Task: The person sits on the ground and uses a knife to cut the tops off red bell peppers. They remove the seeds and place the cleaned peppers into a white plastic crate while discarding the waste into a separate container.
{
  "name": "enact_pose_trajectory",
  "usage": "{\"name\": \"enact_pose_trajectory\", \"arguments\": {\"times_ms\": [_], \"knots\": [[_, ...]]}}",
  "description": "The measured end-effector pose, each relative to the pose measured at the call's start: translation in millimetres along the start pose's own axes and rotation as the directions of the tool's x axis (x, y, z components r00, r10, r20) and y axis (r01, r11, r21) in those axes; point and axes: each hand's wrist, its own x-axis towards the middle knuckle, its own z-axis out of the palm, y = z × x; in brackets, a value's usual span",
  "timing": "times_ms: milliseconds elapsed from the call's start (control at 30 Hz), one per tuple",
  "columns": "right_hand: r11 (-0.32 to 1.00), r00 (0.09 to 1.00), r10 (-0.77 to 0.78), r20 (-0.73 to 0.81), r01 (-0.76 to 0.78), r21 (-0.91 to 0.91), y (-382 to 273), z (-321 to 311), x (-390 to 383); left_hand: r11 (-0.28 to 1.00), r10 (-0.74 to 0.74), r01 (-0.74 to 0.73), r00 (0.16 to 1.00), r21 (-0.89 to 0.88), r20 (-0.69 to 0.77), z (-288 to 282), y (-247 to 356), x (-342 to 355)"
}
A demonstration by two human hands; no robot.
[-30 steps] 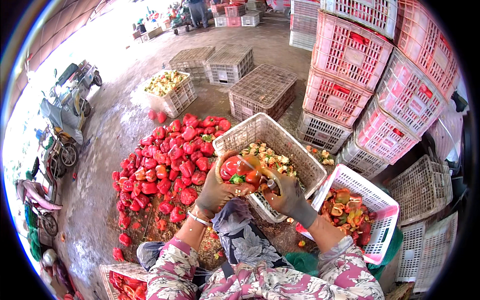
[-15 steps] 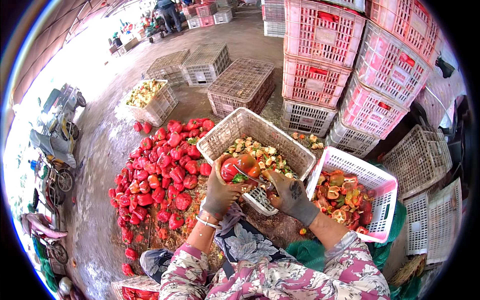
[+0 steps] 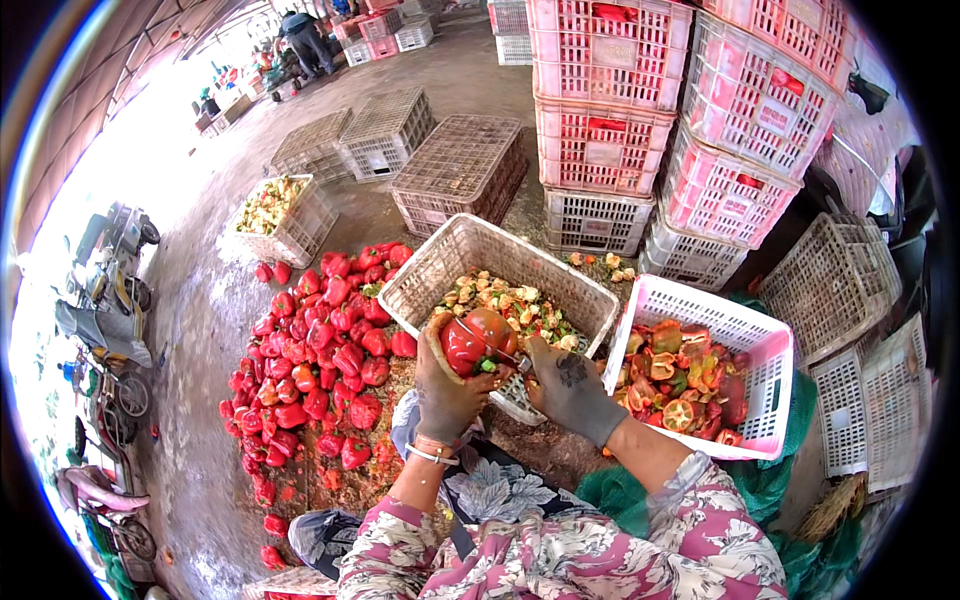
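Note:
My left hand [image 3: 446,398], in a dirty grey glove, is closed around a large bell pepper [image 3: 463,347], red with a brownish-orange side. The pepper's green stem faces my right hand. Gloved the same way, my right hand [image 3: 580,392] grips a small knife [image 3: 520,364], its thin blade against the pepper's stem end; the handle is mostly hidden in the fingers. Both hands are over the near edge of a greyish plastic crate [image 3: 545,262] holding cut-off pepper cores and stems [image 3: 520,305].
Whole red peppers [image 3: 320,350] lie heaped on the floor at left. A pink-and-white crate [image 3: 765,380] of cut pepper pieces stands at right. Tall stacks of filled crates [image 3: 610,140] rise behind. Upturned crates [image 3: 465,165] sit farther back; motorbikes [image 3: 110,300] line the left.
My hands have tilted the pepper so its green stem shows more, with the knife now at the stem end. The whole view has shifted slightly.

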Motion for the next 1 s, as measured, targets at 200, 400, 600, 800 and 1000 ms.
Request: {"name": "enact_pose_trajectory", "arguments": {"times_ms": [200, 400, 600, 800, 1000], "knots": [[0.996, 1.000, 0.017, 0.015, -0.015, -0.087, 21.8, 12.6, -14.0, 0.979, -0.107, 0.116, 0.992, -0.166, 0.063, 3.5, -9.7, 3.2], [0.985, 0.999, -0.031, 0.036, 0.036, -0.169, 61.0, 55.7, -38.6, 0.908, -0.212, 0.282, 0.948, -0.310, 0.239, 16.2, -19.5, -0.7], [0.996, 0.991, 0.087, -0.102, -0.090, -0.019, 69.3, 36.5, -83.9, 0.673, -0.273, 0.539, 0.817, -0.506, 0.507, 51.8, 0.3, -17.3], [0.866, 0.857, 0.491, 0.158, -0.499, 0.019, 72.3, 7.8, -133.4, 0.949, 0.015, 0.161, 0.837, -0.270, 0.548, 106.8, 9.6, -40.7], [0.810, 0.832, 0.520, -0.194, -0.553, -0.195, 85.0, 17.4, -180.2, 0.966, 0.215, -0.098, 0.820, -0.240, 0.530, 136.6, 48.0, -47.9]]}}
